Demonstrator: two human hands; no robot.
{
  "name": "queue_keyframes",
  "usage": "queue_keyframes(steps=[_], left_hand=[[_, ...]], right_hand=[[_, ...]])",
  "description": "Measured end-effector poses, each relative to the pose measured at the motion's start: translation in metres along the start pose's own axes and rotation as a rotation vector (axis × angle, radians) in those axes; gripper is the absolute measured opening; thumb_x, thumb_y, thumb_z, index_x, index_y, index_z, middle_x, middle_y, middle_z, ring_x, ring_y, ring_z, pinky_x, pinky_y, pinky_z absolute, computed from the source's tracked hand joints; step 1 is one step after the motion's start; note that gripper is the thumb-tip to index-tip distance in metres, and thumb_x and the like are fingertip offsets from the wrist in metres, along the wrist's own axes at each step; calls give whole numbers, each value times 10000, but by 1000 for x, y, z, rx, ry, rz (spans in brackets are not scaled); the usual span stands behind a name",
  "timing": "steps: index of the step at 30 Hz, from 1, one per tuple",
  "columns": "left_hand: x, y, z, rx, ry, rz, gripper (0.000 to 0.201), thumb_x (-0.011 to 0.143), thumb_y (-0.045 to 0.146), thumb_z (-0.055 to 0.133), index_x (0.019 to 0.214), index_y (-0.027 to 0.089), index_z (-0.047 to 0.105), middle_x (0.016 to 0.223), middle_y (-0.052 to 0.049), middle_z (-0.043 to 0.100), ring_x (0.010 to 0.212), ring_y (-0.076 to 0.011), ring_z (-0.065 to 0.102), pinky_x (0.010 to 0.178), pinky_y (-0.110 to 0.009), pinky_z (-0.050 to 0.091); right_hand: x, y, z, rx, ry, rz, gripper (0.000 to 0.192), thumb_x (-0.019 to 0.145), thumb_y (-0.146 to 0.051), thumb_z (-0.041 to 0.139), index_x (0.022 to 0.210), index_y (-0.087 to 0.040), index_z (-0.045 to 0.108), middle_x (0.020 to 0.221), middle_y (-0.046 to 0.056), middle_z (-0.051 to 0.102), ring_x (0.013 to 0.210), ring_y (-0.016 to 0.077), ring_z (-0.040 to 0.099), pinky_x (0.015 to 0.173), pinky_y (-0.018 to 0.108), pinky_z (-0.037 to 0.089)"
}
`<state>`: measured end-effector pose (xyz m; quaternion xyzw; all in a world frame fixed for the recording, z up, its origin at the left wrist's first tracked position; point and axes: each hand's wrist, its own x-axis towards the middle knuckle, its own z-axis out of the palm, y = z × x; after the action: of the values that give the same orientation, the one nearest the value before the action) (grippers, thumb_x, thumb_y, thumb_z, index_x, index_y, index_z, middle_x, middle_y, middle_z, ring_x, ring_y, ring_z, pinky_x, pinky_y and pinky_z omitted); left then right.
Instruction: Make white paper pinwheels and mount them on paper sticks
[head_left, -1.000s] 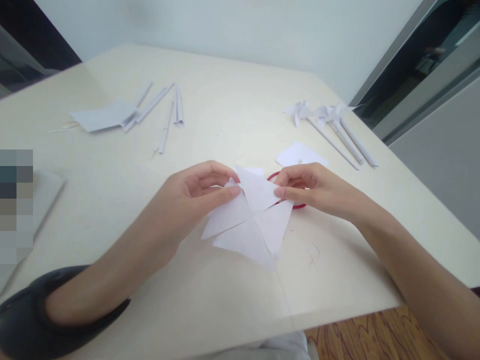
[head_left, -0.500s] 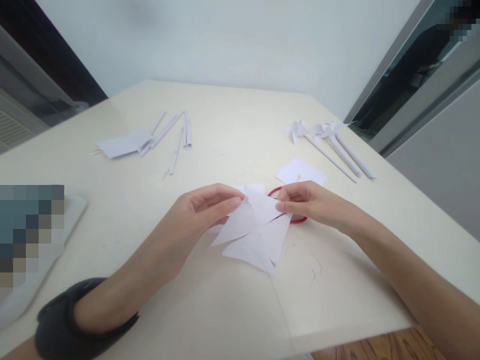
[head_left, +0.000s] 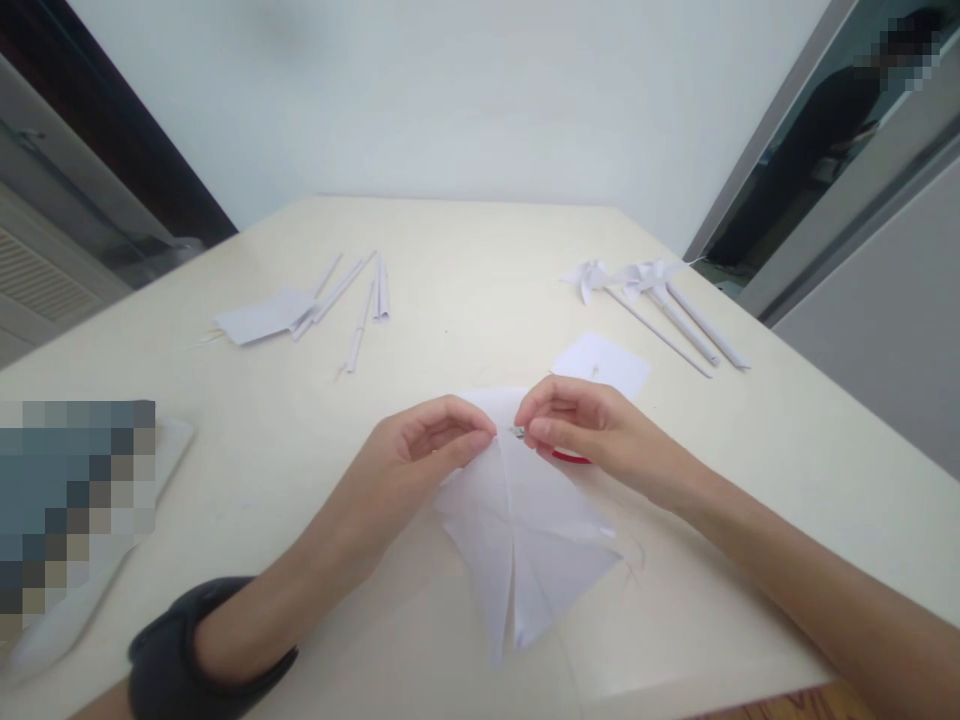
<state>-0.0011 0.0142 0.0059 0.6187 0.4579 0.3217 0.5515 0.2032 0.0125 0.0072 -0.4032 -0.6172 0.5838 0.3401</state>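
Both your hands now meet at the top of the cut white paper square [head_left: 525, 540]: your left hand [head_left: 420, 450] pinches its gathered corners, your right hand [head_left: 581, 430] pinches a small metal pin [head_left: 517, 431] against them. A moment ago the flaps were still spread apart above the cream table [head_left: 465, 290].

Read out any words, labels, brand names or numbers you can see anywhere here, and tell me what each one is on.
None: no readable text anywhere.
The cut paper sheet pinched by the left hand and right hand is blank white.
The paper square, paper sticks and pinwheels on the table show no print.
The patch at the left edge is blurred out, unreadable.
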Motion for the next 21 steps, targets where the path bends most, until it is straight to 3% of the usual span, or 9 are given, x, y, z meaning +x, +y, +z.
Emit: queue_keyframes(steps=[4,13,15,18,21], left_hand=[[-3,2,3,-7,-59,-13,101,837,311,557,828,229,616,847,-12,659,764,-162,600,650,-237,444],[-4,-7,7,-68,-9,85,40,837,264,589,838,235,562,844,21,634,804,-124,596,654,-196,439],[-5,-4,7,-13,-19,97,38,850,266,570,831,234,565,857,21,639,818,-127,601,694,-216,449],[-5,-1,7,147,-23,160,35,848,254,568,830,235,591,889,18,643,870,-142,597,788,-261,448],[-5,0,6,287,21,248,13,813,228,613,822,225,603,916,11,641,908,-155,587,838,-291,439]], right_hand=[[1,4,15,-30,34,-76,93,802,-253,619,836,-196,554,790,-24,576,729,97,551,639,224,401],[-2,2,22,-287,114,-246,41,830,-229,570,816,-191,576,773,-25,603,729,94,565,677,228,450],[-4,4,22,-360,153,-269,25,822,-177,561,809,-194,573,762,-35,608,721,85,561,662,213,443],[-7,5,24,-472,201,-263,152,800,-65,497,823,-201,560,790,-41,622,744,87,568,648,216,433],[-10,4,26,-566,243,-278,137,810,-78,492,820,-197,559,800,-34,618,728,96,561,644,240,429]])
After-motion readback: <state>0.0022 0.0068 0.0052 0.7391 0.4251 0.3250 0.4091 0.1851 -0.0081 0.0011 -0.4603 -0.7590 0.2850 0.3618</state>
